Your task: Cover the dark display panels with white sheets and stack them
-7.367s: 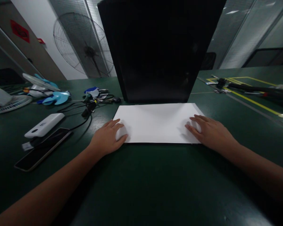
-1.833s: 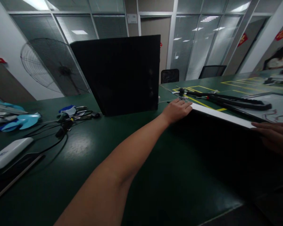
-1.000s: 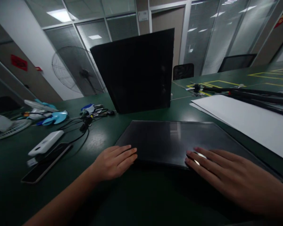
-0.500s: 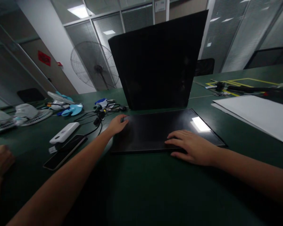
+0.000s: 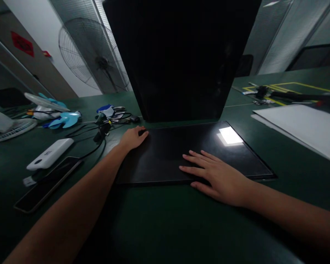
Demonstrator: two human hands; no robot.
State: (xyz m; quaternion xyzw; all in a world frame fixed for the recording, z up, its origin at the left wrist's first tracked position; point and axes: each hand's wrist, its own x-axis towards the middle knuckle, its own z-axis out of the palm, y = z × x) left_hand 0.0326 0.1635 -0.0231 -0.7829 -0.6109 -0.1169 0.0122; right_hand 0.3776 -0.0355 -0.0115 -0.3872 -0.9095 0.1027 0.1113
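A flat, glossy black screen panel (image 5: 165, 154) lies on the green table, with a ceiling light mirrored near its far right corner. My left hand (image 5: 133, 138) is at the far left corner of the panel, its thumb and fingers curled round the edge; the fingertips are partly hidden. Across the near edge, right of the middle, my right hand (image 5: 213, 174) rests with spread fingers on the glossy surface, the thumb lower by the edge. Behind the panel a large, dark upright board (image 5: 181, 62) leans slightly back.
To the left are a phone (image 5: 48, 183), a white power bank (image 5: 50, 154), tangled cables (image 5: 101, 132) and blue fan blades (image 5: 64, 120). White sheets (image 5: 299, 128) lie on the right. Behind them are a black tool-like bar (image 5: 291, 96) and yellow tape lines. A large caged fan (image 5: 101, 62) stands beyond the table.
The view has come closer and tipped down. My right hand's fingers have spread and reach further left on the panel. Another person's hand at the left edge has gone out of view.
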